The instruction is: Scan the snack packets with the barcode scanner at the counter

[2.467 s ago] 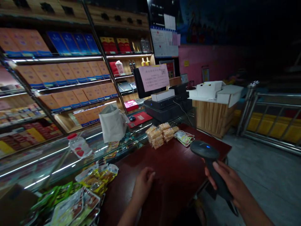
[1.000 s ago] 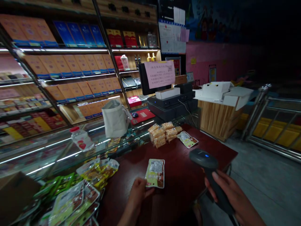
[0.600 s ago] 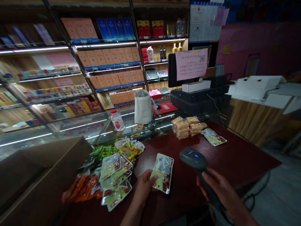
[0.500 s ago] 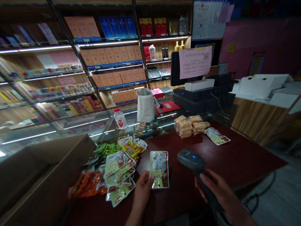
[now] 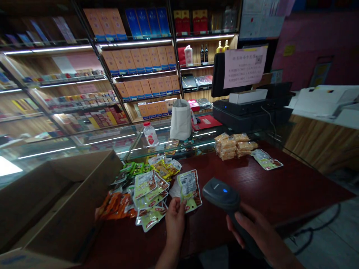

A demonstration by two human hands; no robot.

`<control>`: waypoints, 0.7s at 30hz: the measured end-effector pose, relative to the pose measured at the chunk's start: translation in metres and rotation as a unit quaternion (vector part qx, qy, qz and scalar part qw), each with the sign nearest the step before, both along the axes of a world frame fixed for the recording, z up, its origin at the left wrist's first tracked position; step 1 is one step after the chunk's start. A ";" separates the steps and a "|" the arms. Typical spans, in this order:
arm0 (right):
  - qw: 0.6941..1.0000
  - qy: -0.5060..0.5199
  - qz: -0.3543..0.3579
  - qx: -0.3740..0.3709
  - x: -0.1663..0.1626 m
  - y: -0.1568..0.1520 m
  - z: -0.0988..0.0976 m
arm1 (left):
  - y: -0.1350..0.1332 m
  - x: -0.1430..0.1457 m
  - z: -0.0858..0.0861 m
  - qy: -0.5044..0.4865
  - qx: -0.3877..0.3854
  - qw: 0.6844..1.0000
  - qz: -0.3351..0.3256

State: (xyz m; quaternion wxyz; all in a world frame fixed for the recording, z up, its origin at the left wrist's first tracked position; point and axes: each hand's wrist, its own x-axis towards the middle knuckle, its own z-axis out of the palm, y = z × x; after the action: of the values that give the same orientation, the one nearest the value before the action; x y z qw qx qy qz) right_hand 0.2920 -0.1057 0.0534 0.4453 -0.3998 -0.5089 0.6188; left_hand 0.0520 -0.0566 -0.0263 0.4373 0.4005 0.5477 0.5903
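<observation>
My left hand (image 5: 175, 216) pinches the lower edge of a pale green snack packet (image 5: 190, 188), held up just over the dark red table (image 5: 280, 186). My right hand (image 5: 252, 229) grips the handle of a black barcode scanner (image 5: 221, 192) whose blue light is on. The scanner's head sits right next to the packet, pointing toward it. A heap of similar green, yellow and orange snack packets (image 5: 143, 186) lies on the table to the left of my left hand.
An open cardboard box (image 5: 56, 205) stands at the left. Stacked tan snack packs (image 5: 232, 144) and one loose packet (image 5: 266, 158) lie at the table's far side. A glass counter (image 5: 98, 144) carries a bottle (image 5: 150, 135) and a white bag (image 5: 181, 119); a till (image 5: 246, 108) is behind.
My left hand picked up a snack packet and drew it toward the scanner. The view swung left, bringing the packet heap and cardboard box into sight.
</observation>
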 end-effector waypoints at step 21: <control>1.000 0.004 0.011 0.005 0.004 -0.008 -0.003 | -0.006 0.002 0.011 0.168 0.001 0.986 0.014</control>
State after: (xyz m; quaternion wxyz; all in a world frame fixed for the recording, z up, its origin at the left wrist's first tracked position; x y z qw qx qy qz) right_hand 0.2964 -0.1139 0.0501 0.4425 -0.3892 -0.5145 0.6229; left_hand 0.0537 -0.0630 -0.0152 0.3303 0.4863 0.6186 0.5213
